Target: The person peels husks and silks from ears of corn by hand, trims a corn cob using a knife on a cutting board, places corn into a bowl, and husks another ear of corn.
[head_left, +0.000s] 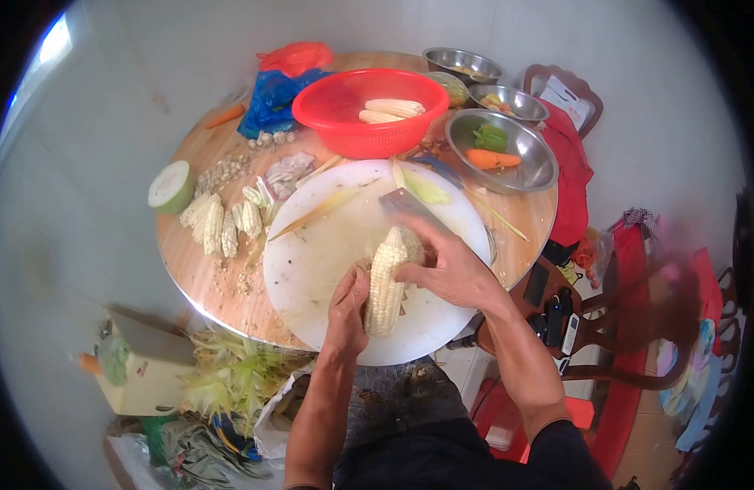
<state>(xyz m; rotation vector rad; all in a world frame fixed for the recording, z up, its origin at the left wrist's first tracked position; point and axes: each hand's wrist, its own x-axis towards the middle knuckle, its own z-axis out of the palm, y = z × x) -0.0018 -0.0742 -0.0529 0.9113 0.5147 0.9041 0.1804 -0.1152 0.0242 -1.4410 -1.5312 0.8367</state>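
A husked corn cob (385, 286) with pale kernels is held upright, slightly tilted, above the white round cutting board (311, 245). My left hand (350, 306) is closed on its left side near the lower end. My right hand (450, 265) grips its upper end, with thumb and fingers around a brownish tuft there. A grey metal blade (409, 206) shows just beyond my right hand; its handle is hidden, so whether that hand touches it cannot be told. Strips of corn husk (315, 211) lie on the board.
A red basket (336, 135) with husked cobs stands behind the board. Metal bowls (536, 175) with vegetables are at the right. Small cobs (213, 224), garlic (271, 139) and a cut gourd (171, 184) lie left. Husks (230, 371) fill a spot below the table.
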